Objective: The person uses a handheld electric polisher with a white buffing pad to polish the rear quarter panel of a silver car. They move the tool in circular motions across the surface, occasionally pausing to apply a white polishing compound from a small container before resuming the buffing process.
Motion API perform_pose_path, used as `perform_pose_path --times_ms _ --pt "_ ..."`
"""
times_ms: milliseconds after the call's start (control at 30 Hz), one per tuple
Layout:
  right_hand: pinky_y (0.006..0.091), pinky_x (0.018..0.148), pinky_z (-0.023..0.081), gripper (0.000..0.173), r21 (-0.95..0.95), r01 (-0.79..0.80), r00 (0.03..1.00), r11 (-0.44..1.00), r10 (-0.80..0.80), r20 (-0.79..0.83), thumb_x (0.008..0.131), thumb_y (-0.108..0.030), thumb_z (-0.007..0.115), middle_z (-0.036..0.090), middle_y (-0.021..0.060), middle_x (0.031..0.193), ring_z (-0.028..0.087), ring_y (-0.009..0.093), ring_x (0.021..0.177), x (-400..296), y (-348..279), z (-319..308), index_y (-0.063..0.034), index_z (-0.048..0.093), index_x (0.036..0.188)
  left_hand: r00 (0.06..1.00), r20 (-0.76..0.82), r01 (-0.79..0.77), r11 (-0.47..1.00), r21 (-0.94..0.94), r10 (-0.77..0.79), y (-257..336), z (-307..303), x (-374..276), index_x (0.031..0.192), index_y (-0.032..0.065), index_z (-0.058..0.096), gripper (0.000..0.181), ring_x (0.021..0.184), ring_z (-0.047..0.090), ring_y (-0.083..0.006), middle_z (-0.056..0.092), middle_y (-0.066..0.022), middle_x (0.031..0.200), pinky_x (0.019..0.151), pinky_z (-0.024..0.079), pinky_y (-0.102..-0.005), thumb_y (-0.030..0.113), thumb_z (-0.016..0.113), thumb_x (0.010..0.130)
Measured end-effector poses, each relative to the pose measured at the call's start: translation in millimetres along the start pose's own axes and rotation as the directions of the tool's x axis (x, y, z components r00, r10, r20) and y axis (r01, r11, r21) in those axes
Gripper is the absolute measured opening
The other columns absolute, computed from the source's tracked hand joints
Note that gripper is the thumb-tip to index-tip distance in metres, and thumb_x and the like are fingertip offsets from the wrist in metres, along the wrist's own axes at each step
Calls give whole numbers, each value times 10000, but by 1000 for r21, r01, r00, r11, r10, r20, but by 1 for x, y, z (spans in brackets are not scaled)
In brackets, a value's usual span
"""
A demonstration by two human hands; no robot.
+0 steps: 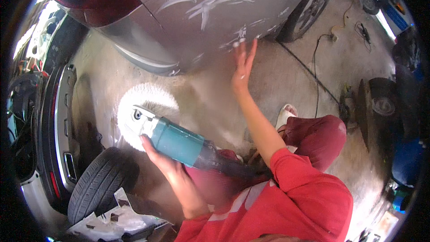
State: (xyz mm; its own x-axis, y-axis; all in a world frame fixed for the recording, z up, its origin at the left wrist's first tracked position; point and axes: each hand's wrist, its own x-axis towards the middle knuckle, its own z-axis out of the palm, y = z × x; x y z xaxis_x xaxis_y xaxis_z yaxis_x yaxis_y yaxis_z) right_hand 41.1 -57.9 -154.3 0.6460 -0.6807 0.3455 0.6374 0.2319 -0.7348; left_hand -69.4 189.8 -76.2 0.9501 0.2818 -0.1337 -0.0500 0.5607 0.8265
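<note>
My left hand grips a teal and black angle polisher near its metal head. A fluffy white wool pad is fitted to the head and faces away from me. The polisher's rear end lies across my lap, partly in shadow. My right hand is raised with fingers apart at the lower body panel of a grey car. White paste marks its fingertips, which seem to touch the panel. Streaks of white paste are smeared over the panel, between the red tail light and the rear wheel.
To the left stand a loose tyre and a detached bumper. A torn silver-coloured panel lies at lower left. Black cables cross the concrete floor to the right, near another wheel.
</note>
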Motion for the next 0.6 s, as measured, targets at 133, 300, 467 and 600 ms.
perform_pose_path --times_ms 133,300,467,600 --pt "484 1174 214 866 34 -280 960 959 281 -6 977 -583 447 170 226 1593 257 371 1450 16 4 -7 -203 -57 1571 1000 -3 -15 999 51 15 0 5 -3 1340 18 501 584 1039 636 -285 633 -163 1199 907 520 -417 481 440 989" --pt "500 1187 164 964 120 -248 935 961 270 -231 933 -676 431 89 239 1606 148 375 1483 44 71 -153 -216 -145 1554 998 -14 60 998 -7 -61 -3 11 -9 1335 12 493 614 1005 642 -286 638 -170 1163 869 531 -413 509 470 975" --pt "523 1154 245 960 360 -407 848 839 494 -193 919 -702 420 264 251 1550 291 403 1426 106 -19 -91 -236 -129 1554 999 -27 -23 1000 17 24 -2 0 0 1352 15 478 611 1026 637 -281 629 -164 1185 888 524 -412 501 467 981" --pt "519 1108 323 848 99 -73 993 992 82 -87 971 -613 428 329 247 1521 392 389 1370 64 -51 -49 -216 -27 1567 1000 -3 9 1000 -19 -9 1 2 -3 1348 14 484 596 1037 635 -286 629 -167 1192 902 521 -420 487 457 986"
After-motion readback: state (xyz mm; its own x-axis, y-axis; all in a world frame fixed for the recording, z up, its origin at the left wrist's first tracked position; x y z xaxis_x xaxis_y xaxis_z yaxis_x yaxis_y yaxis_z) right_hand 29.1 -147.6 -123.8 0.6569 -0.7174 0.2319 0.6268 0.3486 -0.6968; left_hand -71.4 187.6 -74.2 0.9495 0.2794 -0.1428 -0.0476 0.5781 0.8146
